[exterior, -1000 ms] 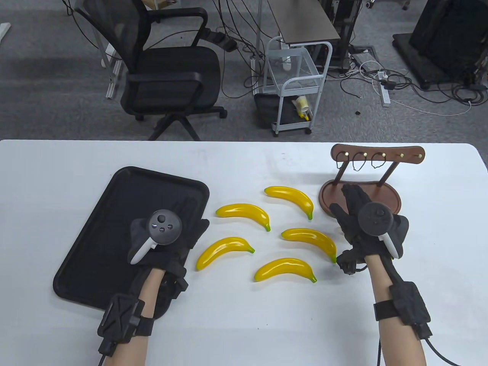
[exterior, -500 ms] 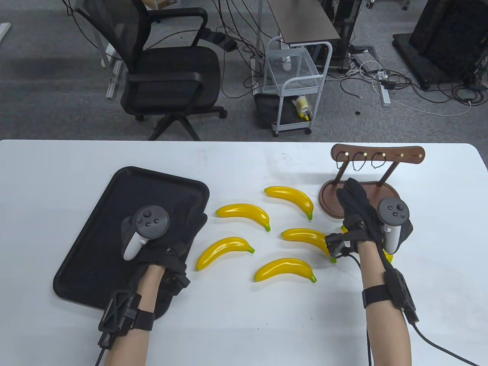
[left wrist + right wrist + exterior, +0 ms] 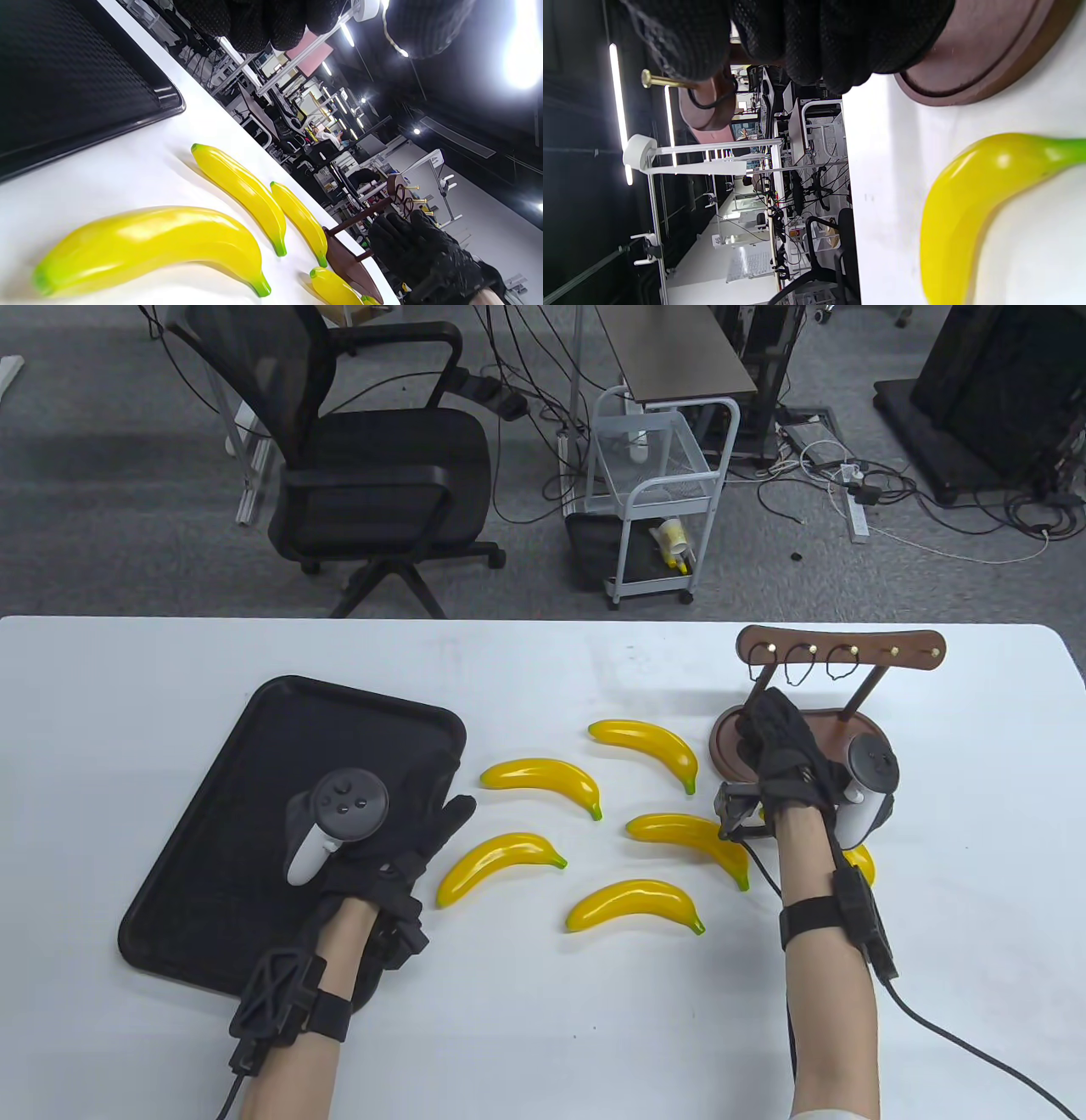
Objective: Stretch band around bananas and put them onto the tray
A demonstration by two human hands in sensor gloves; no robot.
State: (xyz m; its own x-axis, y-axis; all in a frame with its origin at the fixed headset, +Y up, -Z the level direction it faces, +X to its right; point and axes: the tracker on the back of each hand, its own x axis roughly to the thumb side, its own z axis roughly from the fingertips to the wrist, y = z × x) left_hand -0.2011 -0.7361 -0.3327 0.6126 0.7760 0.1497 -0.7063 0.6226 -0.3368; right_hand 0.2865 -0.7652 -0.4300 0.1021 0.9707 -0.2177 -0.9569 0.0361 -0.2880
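Several yellow bananas lie loose in the middle of the white table, one partly under my right wrist. The black tray sits at left. My left hand hovers over the tray's right edge, fingers relaxed, holding nothing. My right hand is turned on its side at the left post of the wooden rack, holding nothing. Black bands hang on the rack's brass hooks. In the right wrist view my fingers hang before the rack base, with a band beyond them.
The rack's oval base stands at the table's right rear. A cable trails from my right wrist across the table. Beyond the far edge stand an office chair and a white wire cart.
My right hand has moved forward to the rack and rolled onto its side, uncovering the banana below it. My left hand shifted slightly over the tray's edge.
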